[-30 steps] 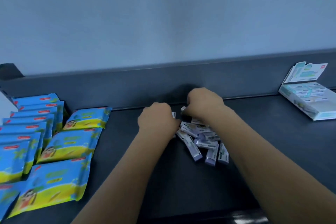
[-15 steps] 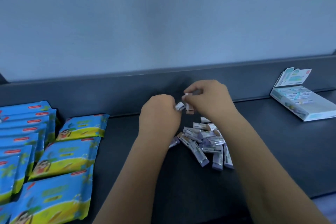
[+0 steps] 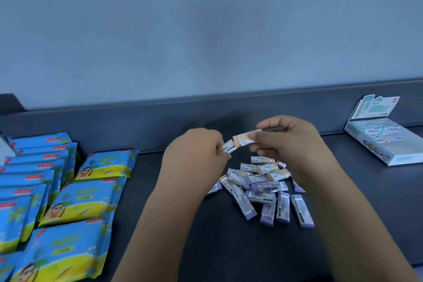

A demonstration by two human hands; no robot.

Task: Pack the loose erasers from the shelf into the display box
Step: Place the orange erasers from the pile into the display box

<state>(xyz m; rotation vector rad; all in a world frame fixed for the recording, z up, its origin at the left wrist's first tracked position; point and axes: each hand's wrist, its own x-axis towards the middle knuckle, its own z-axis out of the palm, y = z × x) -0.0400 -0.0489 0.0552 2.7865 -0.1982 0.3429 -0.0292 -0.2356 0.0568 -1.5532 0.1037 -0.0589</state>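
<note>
Erasers (image 3: 261, 186) lay heaped on shelf (image 3: 229, 247), display box (image 3: 389, 146) at 3 o'clock; left hand (image 3: 194, 151) and right hand (image 3: 290, 144) each pinched one, best squared flush, labels aligned, before carrying across.

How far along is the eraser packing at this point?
Done: the display box at far right already holds some rows of erasers. In hand: the left hand pinches one eraser, the right hand a second eraser, above the pile of loose erasers. Left: that pile lies on the shelf, so much packing likely remains.
</note>
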